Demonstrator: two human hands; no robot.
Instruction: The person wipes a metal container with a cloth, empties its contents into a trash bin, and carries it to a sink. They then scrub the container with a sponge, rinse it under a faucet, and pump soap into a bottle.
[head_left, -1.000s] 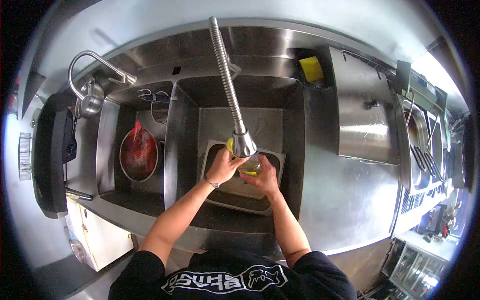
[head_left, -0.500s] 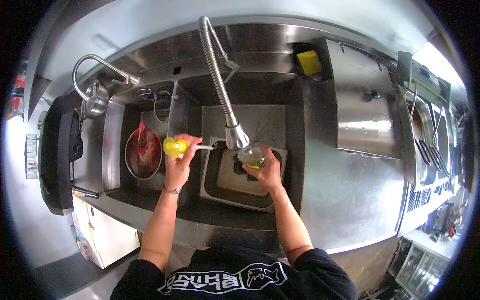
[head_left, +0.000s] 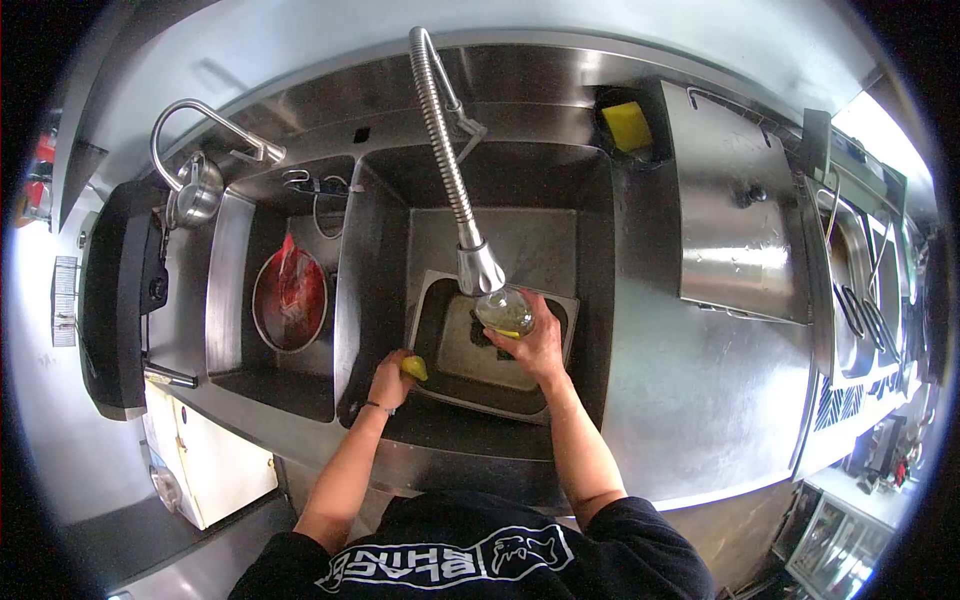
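My right hand (head_left: 541, 345) is wrapped around a clear bottle (head_left: 505, 308) with a little yellow at its lower end. The bottle's mouth is close under the spray faucet head (head_left: 481, 268). Low at the left of the large basin is my left hand (head_left: 390, 382), closed around a yellow pump top (head_left: 414, 367), partly covered by the fingers; its white tube is out of sight. Below both hands, a rectangular metal pan (head_left: 440, 405) lies in the basin, with dark patches inside.
The smaller left basin (head_left: 225, 300) holds a round container (head_left: 290, 300) with red contents. A yellow sponge (head_left: 627, 127) sits in a dark holder at the back. To the right stands a metal box (head_left: 735, 220). A second faucet (head_left: 215, 108) arches at the left.
My left hand has moved down and slightly right with the yellow pump top, from above the divider into the large basin. My right hand and the bottle stay nearly in place under the faucet.
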